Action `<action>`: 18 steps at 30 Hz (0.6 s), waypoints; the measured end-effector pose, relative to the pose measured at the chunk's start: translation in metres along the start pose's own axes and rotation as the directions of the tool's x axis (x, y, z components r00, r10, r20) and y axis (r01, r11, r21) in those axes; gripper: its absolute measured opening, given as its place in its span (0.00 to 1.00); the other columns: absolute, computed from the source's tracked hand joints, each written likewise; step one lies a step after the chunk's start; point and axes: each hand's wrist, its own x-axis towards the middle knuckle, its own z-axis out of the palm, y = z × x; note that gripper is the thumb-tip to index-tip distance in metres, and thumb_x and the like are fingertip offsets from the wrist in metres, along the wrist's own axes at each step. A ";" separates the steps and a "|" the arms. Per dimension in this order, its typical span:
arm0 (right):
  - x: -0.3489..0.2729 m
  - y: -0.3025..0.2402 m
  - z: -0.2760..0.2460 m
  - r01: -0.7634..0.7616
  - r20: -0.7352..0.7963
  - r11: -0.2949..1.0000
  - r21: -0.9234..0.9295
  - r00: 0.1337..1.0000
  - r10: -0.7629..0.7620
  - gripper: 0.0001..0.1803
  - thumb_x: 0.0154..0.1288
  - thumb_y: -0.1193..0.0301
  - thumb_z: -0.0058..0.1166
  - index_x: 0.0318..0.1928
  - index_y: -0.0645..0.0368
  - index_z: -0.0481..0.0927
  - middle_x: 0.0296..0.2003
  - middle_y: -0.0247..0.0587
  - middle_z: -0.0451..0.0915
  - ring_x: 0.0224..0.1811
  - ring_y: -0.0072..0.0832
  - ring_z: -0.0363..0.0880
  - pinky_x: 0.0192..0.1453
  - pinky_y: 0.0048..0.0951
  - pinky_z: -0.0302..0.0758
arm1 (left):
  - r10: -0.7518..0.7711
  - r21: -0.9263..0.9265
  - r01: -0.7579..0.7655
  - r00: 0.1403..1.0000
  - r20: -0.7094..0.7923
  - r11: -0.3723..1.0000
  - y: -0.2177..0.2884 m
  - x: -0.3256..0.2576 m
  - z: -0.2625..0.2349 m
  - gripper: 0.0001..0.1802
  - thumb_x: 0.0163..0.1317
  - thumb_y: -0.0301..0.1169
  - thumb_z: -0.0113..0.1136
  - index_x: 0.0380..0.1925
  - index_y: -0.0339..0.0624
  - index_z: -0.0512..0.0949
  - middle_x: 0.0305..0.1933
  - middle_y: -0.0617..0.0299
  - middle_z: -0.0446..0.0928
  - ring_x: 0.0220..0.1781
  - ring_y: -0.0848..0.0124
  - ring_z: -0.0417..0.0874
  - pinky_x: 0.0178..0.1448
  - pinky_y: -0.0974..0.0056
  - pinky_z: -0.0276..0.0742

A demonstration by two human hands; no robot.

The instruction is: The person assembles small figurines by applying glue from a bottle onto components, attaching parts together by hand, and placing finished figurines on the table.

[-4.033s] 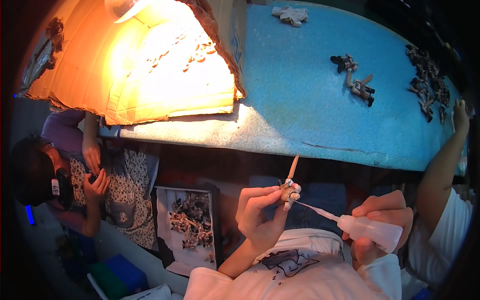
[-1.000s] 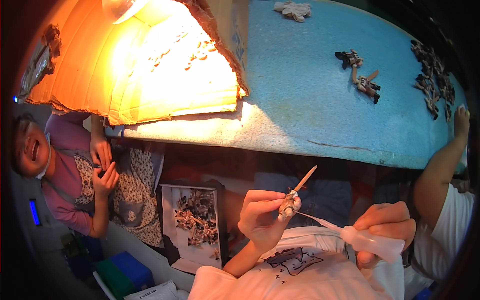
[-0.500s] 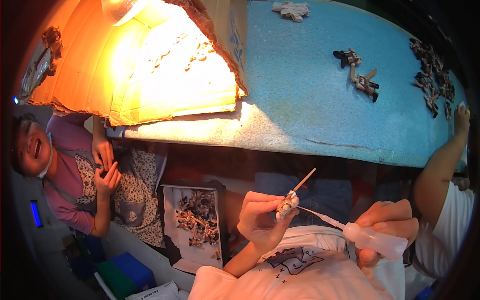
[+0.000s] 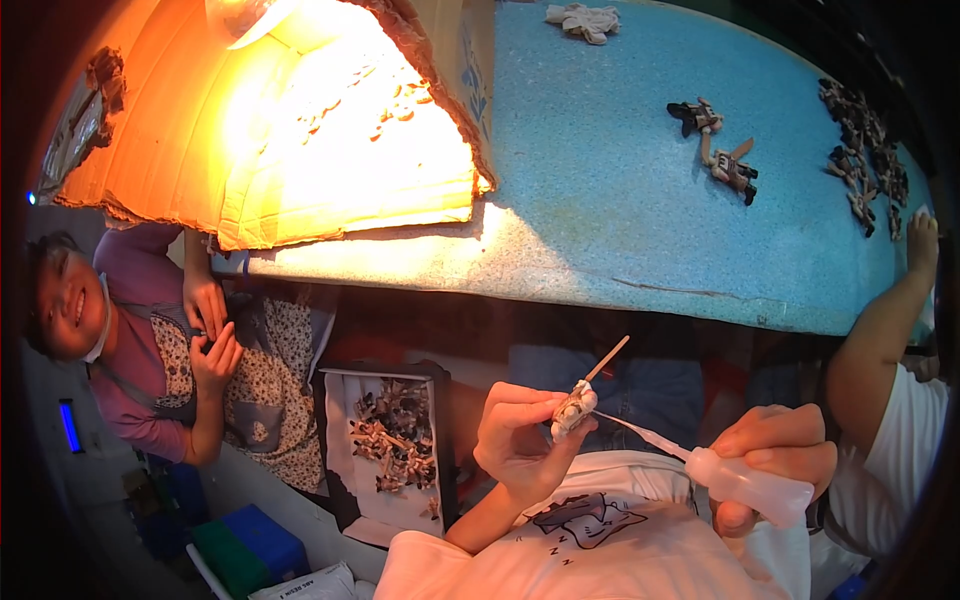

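Observation:
Between the fingertips of my left hand (image 4: 520, 440) is a small pale figure part (image 4: 572, 410), held up in front of my shirt. A thin tan stick-like piece (image 4: 608, 358) juts from its upper end. My right hand (image 4: 775, 440) is wrapped round a translucent white squeeze bottle (image 4: 750, 482), tilted with its long thin nozzle (image 4: 650, 437) pointing left. The nozzle's tip reaches the right side of the figure part; whether it touches or stops just short, I cannot tell. Both hands are below the table's near edge.
On the blue table (image 4: 600, 180) lie two small figures (image 4: 728, 170), a pile of more (image 4: 865, 150) and white cloth gloves (image 4: 583, 22). A lamp (image 4: 245, 18) glares inside a cardboard box (image 4: 300, 150). Figure parts fill a tray (image 4: 340, 440). A co-worker (image 4: 150, 350) sits left; another's arm (image 4: 880, 320) rests right.
The co-worker on the left has shifted their head slightly. The nozzle tip and the figure part have moved only a tiny bit; my grip on both things is the same.

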 end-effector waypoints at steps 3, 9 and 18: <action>-0.001 0.001 0.001 0.006 0.021 1.000 0.020 1.000 -0.007 0.24 0.40 0.67 0.68 0.33 0.67 0.70 0.27 0.48 0.71 0.15 0.28 0.73 0.13 0.19 0.70 | -0.012 -0.009 0.012 1.000 0.000 1.000 0.001 0.000 0.000 0.18 0.40 0.11 0.63 0.33 0.34 0.71 0.35 0.53 0.69 0.33 0.71 0.76 0.39 0.71 0.77; -0.007 0.006 -0.001 -0.007 0.002 0.999 0.041 1.000 0.007 0.25 0.40 0.67 0.68 0.34 0.68 0.70 0.29 0.50 0.72 0.14 0.26 0.72 0.13 0.18 0.69 | -0.024 -0.034 0.024 1.000 -0.006 0.999 0.001 -0.001 0.000 0.18 0.40 0.11 0.62 0.33 0.33 0.71 0.35 0.53 0.69 0.33 0.71 0.76 0.39 0.70 0.77; -0.005 0.004 0.004 0.106 0.028 0.992 -0.062 0.994 -0.104 0.25 0.52 0.53 0.56 0.31 0.64 0.64 0.26 0.39 0.65 0.17 0.19 0.65 0.13 0.13 0.65 | -0.060 -0.034 0.059 0.998 -0.023 0.998 0.000 -0.003 0.000 0.17 0.40 0.12 0.63 0.33 0.33 0.71 0.35 0.52 0.70 0.34 0.70 0.76 0.40 0.70 0.76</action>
